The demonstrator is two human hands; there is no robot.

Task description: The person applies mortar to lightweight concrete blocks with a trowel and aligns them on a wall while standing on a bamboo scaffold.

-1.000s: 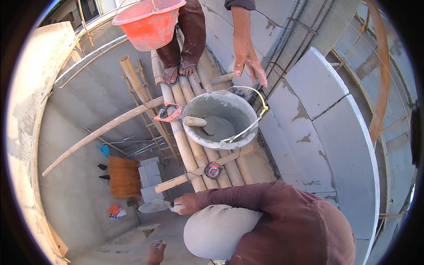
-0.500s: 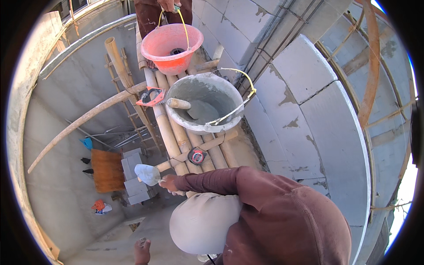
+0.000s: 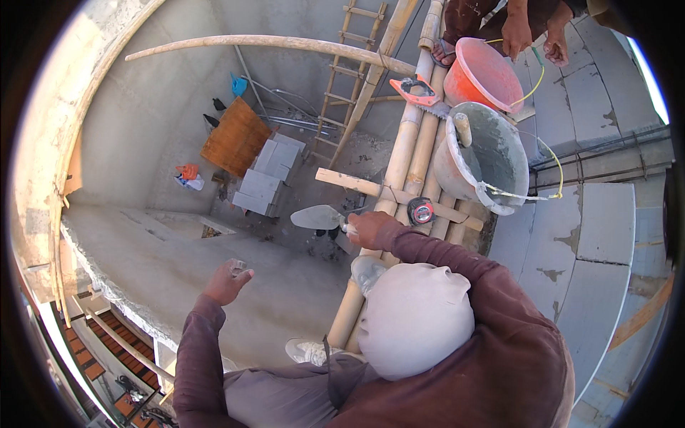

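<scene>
My right hand (image 3: 369,230), in a maroon sleeve, is closed around the handle of a pointed trowel (image 3: 317,217), its greyish blade out past the bamboo poles (image 3: 401,153). Farther left, my left hand (image 3: 225,284) is raised with curled fingers. Something small and grey shows at its fingertips, too unclear to name. A tape measure (image 3: 420,211) lies on the bamboo just right of my right hand. Beyond it stands a mortar-smeared bucket (image 3: 464,167) with grey mortar inside and a wooden handle sticking up. A white rounded covering (image 3: 417,321) fills the near middle.
Another person's hand (image 3: 516,34) is over a red bucket (image 3: 479,75) at the far right. An orange-handled saw (image 3: 415,93) rests on the bamboo. Grey blocks (image 3: 267,178), an orange-brown board (image 3: 235,137) and a bamboo ladder (image 3: 346,71) are below left. A block wall (image 3: 599,221) runs along the right.
The view has turned, so the buckets and bamboo appear farther right. My left forearm has come into view. The trowel stays in my right hand, its blade now seen flatter.
</scene>
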